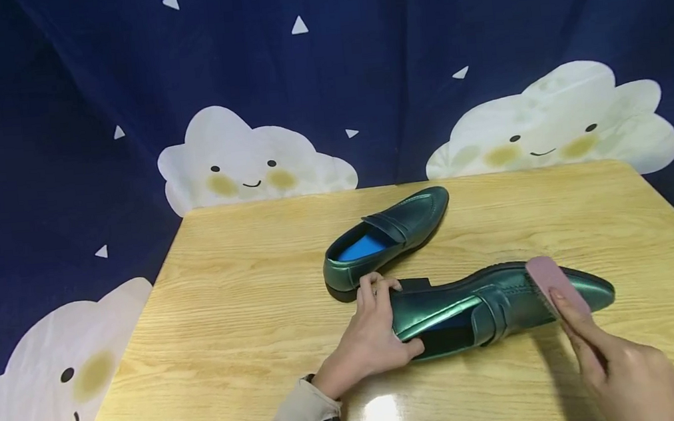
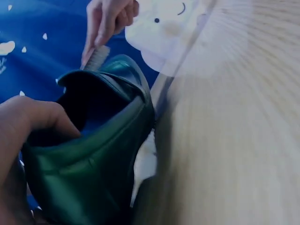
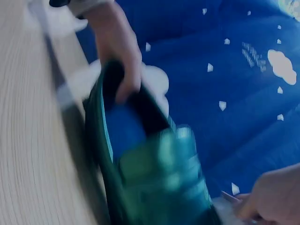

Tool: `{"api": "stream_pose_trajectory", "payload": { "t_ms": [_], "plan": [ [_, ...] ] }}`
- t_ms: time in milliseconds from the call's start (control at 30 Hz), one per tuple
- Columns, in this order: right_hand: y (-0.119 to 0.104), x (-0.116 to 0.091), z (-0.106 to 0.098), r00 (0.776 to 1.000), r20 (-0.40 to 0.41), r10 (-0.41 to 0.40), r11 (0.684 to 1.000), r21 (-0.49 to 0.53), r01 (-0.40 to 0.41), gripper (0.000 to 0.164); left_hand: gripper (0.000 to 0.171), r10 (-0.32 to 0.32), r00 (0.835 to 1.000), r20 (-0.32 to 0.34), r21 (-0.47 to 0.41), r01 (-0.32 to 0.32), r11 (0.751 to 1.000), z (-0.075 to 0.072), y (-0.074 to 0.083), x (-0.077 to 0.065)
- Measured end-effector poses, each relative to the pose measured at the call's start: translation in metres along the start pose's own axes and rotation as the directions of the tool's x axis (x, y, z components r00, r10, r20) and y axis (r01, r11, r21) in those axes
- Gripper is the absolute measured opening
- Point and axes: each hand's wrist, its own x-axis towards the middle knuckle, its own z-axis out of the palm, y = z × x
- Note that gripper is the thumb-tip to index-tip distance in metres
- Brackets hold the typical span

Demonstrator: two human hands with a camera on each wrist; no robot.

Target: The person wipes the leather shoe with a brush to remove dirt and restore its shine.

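A dark green loafer [image 1: 519,301] is tilted over the table with its toe to the right. My left hand [image 1: 374,334] grips it at the heel, the thumb inside the opening and the fingers over the sole side. My right hand [image 1: 633,365] holds a pink-backed brush [image 1: 550,279] across the front of that loafer, near the toe. In the left wrist view the pale bristles of the brush [image 2: 97,58] show close by the loafer's upper. The matching loafer [image 1: 388,239], blue inside, stands upright just behind, toe pointing to the back right.
Both loafers are over a light wooden table [image 1: 224,300]. Behind it hangs a dark blue curtain [image 1: 359,55] with smiling white clouds and small triangles. The second loafer's heel is close to my left fingers.
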Motion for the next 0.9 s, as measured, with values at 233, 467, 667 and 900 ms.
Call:
{"api": "stream_pose_trajectory", "payload": {
  "t_ms": [233, 467, 667, 900],
  "plan": [
    [-0.018, -0.005, -0.004, 0.997, 0.063, -0.033, 0.999, 0.036, 0.031, 0.047, 0.109, 0.029, 0.999, 0.013, 0.189, -0.031, 0.982, 0.004, 0.001, -0.005],
    [-0.01, -0.003, -0.015, 0.99, 0.006, 0.14, 0.979, -0.15, -0.138, 0.044, 0.104, 0.091, 0.996, -0.014, 0.371, -0.079, 0.925, 0.003, 0.003, -0.006],
    [-0.018, -0.004, -0.014, 0.986, 0.108, 0.129, 0.985, -0.131, -0.114, 0.06, 0.106, 0.151, 0.988, 0.026, 0.371, -0.15, 0.916, 0.001, 0.001, -0.004],
    [-0.037, -0.006, -0.009, 0.974, 0.214, 0.074, 0.995, -0.082, -0.057, 0.058, 0.107, 0.221, 0.971, 0.088, 0.393, -0.237, 0.888, -0.001, 0.0, -0.003]
  ]
}}
